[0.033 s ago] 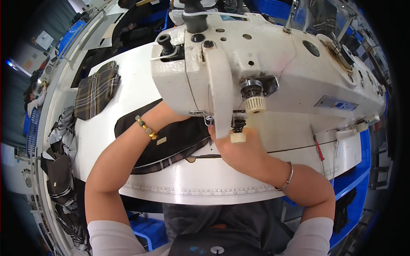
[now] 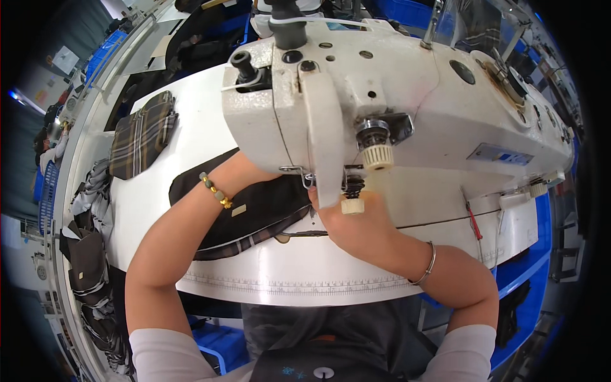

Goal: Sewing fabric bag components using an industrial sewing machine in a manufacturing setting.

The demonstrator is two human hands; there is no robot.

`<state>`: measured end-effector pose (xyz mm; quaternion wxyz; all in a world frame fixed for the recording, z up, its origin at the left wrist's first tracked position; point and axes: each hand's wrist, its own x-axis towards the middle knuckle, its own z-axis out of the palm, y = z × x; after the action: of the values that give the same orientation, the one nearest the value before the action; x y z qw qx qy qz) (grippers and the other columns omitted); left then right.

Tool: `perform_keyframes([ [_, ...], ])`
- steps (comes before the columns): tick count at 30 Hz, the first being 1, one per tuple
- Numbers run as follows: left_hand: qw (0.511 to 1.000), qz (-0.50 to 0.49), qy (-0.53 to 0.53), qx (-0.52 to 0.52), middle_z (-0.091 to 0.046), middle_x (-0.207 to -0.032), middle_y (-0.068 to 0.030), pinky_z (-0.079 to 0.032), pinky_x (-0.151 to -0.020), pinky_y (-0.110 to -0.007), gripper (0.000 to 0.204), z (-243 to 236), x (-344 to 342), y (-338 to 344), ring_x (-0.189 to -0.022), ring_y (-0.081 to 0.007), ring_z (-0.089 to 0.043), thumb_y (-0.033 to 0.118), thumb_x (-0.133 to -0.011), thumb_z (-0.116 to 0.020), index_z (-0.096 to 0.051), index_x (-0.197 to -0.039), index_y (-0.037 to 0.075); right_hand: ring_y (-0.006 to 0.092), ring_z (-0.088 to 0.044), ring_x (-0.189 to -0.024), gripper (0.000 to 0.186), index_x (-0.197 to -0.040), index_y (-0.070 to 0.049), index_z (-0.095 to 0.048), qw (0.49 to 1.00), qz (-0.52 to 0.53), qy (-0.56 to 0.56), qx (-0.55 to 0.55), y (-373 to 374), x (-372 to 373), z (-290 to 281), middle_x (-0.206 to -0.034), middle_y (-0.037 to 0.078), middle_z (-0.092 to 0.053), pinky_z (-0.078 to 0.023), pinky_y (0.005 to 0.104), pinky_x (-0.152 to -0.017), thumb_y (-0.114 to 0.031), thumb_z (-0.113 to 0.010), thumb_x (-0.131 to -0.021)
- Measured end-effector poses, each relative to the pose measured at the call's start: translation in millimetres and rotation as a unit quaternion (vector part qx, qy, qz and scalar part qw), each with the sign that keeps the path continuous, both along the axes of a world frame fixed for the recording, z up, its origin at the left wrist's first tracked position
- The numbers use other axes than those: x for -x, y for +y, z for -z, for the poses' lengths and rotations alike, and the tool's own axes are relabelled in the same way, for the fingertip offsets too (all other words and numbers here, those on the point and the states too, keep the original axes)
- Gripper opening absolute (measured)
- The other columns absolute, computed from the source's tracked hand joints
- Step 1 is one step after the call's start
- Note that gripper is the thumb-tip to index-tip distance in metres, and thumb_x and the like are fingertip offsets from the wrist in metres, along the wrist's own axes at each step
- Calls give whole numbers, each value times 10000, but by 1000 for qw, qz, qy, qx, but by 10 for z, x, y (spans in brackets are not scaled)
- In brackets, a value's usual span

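Observation:
A black fabric piece (image 2: 219, 219) with a plaid edge and a small pale tag lies under the head of a white sewing machine (image 2: 407, 95). My left hand (image 2: 258, 168) rests over its far side; the machine head hides the fingers. Beside the presser foot (image 2: 308, 181), my right hand (image 2: 353, 223) is closed, its fingertips at the fabric's right edge. Part of that hand is behind the machine's lever and tension knob (image 2: 352, 205).
A folded plaid piece (image 2: 143, 137) lies on the white table (image 2: 273, 270) at the left. Stacked dark pieces (image 2: 89, 254) hang beyond the left edge. A red-handled tool (image 2: 474, 221) is to the right. Blue bins (image 2: 219, 344) stand below.

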<state>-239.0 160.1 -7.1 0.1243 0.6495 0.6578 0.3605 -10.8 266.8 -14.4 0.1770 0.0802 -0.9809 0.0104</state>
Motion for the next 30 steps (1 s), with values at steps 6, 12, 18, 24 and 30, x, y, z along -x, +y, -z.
perform_keyframes([
  [6,999,13,6,-49,-569,-1388,-104,-409,-1091,-399,511,17,25,-28,-1278,-262,-536,190,-867,-745,-584,-1342,99,126,-546,-695,530,-1326,13,-528,995,-6,-61,-84,-13,57,113,-820,24,-562,-411,289,-496,17,-559,-797],
  [12,960,-156,234,5,-617,-1294,-119,-408,-1056,-418,513,-622,-353,-377,-1195,-292,-575,164,-777,-788,-628,-1261,101,265,-620,-540,393,-1086,9,-710,996,-64,49,47,13,52,121,-597,94,-565,-490,400,-485,-87,-631,-713],
  [18,971,-57,188,138,-644,-1195,-88,-465,-967,-394,507,-856,-946,-704,-1145,-287,-582,54,-684,-741,-651,-1183,42,263,-622,-542,309,-995,-20,-728,996,-46,31,75,10,59,76,-601,96,-569,-490,397,-484,-105,-644,-710],
  [24,964,-85,219,128,-662,-1152,-50,-513,-897,-346,502,-639,-900,-694,-1069,-245,-610,-11,-694,-668,-676,-1192,52,228,-578,-457,345,-1091,-48,-708,992,-61,41,102,-27,-46,-112,-554,33,-554,-444,378,-414,-98,-636,-758],
  [30,952,-132,263,78,-668,-936,-22,-522,-764,-336,299,-544,-884,-670,-889,-225,-631,21,-724,-649,-704,-1013,74,144,-540,-490,524,-1261,-109,-669,999,-18,-33,18,-159,-79,-126,-657,-25,-550,-410,330,-397,-143,-660,-739],
])
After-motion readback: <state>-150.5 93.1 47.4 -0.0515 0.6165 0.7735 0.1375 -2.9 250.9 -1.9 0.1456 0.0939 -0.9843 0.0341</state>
